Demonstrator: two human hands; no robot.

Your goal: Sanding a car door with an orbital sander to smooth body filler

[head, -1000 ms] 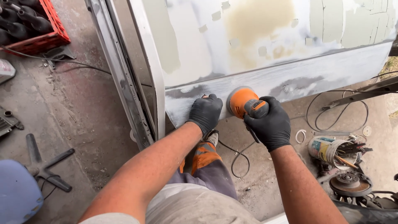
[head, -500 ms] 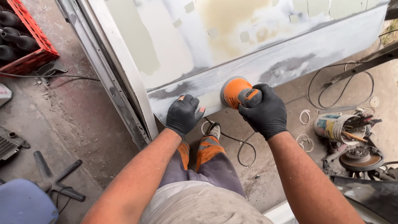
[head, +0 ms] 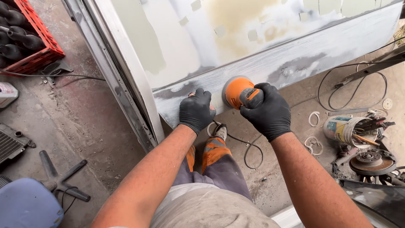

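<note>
My right hand (head: 266, 110) was wrapped tight round the orange sander (head: 238, 91), pad flat vs. the body panel (head: 295, 59) near its lower edge, while my left hand (head: 195, 110), fingers spread w/ nothing held, braced beside it for balance.

Sander (head: 238, 90) pad face is hidden against the door panel (head: 261, 63), and the right hand (head: 265, 110) covers its rear grip, so can't tell how the fingers wrap it. The left hand (head: 196, 110) lies flat on the panel's lower edge, palm side out of sight. Red crate (head: 40, 46) is cut off at the top-left edge, blue seat (head: 25, 207) at the bottom-left, brake disc (head: 373, 160) partly buried in clutter, and bucket (head: 346, 128) contents are too small to ID.
</note>
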